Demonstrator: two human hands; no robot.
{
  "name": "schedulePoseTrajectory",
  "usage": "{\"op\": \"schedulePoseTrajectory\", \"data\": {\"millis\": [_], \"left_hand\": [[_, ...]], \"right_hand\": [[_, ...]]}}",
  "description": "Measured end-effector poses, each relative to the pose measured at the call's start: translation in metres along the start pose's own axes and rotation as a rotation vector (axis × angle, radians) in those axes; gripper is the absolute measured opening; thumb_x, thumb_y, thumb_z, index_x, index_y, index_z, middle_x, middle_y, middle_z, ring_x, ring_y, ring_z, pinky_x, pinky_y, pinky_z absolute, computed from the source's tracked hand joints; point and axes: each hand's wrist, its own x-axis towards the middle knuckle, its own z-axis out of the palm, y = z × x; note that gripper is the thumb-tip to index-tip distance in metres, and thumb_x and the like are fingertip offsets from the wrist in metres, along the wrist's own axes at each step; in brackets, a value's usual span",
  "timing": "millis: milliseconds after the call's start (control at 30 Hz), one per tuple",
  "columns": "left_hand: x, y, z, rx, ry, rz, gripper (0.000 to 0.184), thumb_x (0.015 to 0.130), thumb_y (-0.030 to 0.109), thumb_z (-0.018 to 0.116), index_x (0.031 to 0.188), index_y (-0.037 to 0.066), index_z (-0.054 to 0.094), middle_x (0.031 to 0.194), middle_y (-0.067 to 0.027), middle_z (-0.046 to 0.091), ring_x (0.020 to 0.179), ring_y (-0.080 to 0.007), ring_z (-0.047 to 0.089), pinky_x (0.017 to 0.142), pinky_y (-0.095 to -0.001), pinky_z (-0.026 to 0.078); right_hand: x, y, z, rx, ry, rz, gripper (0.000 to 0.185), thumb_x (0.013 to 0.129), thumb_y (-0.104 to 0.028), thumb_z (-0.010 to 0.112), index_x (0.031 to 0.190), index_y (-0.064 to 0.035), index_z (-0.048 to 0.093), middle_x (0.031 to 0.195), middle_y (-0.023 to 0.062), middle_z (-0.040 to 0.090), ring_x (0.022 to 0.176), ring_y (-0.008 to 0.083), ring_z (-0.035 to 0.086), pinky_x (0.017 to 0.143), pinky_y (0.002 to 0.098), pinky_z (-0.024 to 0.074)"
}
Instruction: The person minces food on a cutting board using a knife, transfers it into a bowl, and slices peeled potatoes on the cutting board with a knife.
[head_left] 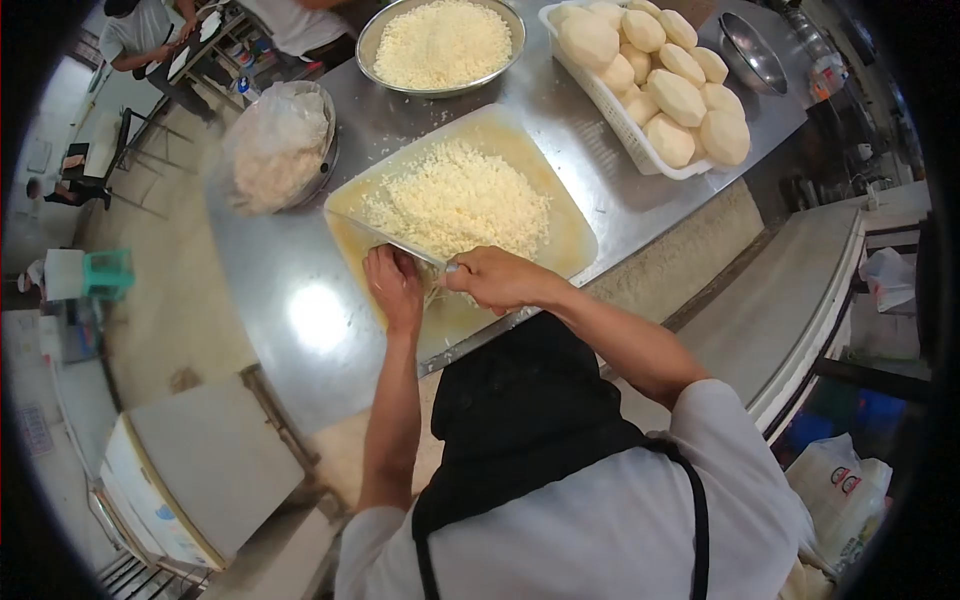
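Observation:
My right hand (497,279) is wrapped around the handle of a knife (392,239). Its blade reaches left across the near side of a yellowed cutting board (572,225). Right by the blade, my left hand (396,287) presses down on the board with curled fingers; what lies under the fingertips is hidden. Thin pale strips (437,299) show between my two hands. Beyond the knife, a broad heap of finely chopped pale vegetable (462,200) covers the middle of the board.
The steel table (265,300) carries a metal bowl (515,50) of chopped pieces at the back. A white basket (600,115) of peeled round vegetables stands at right, near an empty bowl (752,55). At left is a bag-covered bowl (280,150). Other people (140,35) stand far left.

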Motion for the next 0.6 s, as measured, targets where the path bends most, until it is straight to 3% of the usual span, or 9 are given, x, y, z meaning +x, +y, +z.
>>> {"op": "schedulePoseTrajectory", "data": {"millis": [133, 267, 367, 600], "left_hand": [[-0.006, -0.001, -0.002, 0.019, -0.019, 0.012, 0.016, 0.086, -0.003, 0.057, 0.102, -0.004, 0.059, 0.093, -0.0225, 0.058, 0.089, -0.0440, 0.053, 0.080, -0.0525, 0.043], [0.001, -0.003, -0.014, -0.063, -0.070, -0.054, 0.014, 0.087, -0.003, 0.057, 0.100, -0.004, 0.059, 0.094, -0.0220, 0.059, 0.089, -0.0432, 0.054, 0.080, -0.0517, 0.044], [-0.004, 0.005, -0.010, 0.092, -0.062, -0.061, 0.014, 0.087, -0.003, 0.057, 0.100, -0.003, 0.059, 0.094, -0.0208, 0.058, 0.089, -0.0426, 0.054, 0.080, -0.0513, 0.044], [-0.007, 0.000, -0.004, 0.097, -0.002, -0.040, 0.014, 0.086, -0.003, 0.057, 0.099, -0.002, 0.058, 0.092, -0.0202, 0.056, 0.089, -0.0421, 0.054, 0.080, -0.0524, 0.044]], "right_hand": [[0.012, 0.016, 0.004, 0.038, -0.029, -0.079, 0.040, 0.104, -0.041, 0.057, 0.096, -0.0020, 0.059, 0.060, 0.0040, 0.051, 0.045, 0.0150, 0.050, 0.044, 0.0328, 0.0429], [0.001, 0.001, 0.001, 0.022, -0.003, -0.003, 0.039, 0.104, -0.040, 0.058, 0.097, -0.0018, 0.061, 0.058, 0.0032, 0.049, 0.045, 0.0142, 0.050, 0.043, 0.0333, 0.0417], [-0.005, 0.001, 0.007, -0.008, -0.014, -0.024, 0.038, 0.104, -0.040, 0.057, 0.096, -0.0023, 0.061, 0.057, 0.0031, 0.049, 0.045, 0.0139, 0.051, 0.043, 0.0334, 0.0404], [0.000, 0.000, -0.003, -0.011, -0.024, -0.021, 0.038, 0.105, -0.040, 0.057, 0.091, -0.0040, 0.058, 0.056, 0.0032, 0.050, 0.045, 0.0139, 0.052, 0.041, 0.0324, 0.0380]]}}
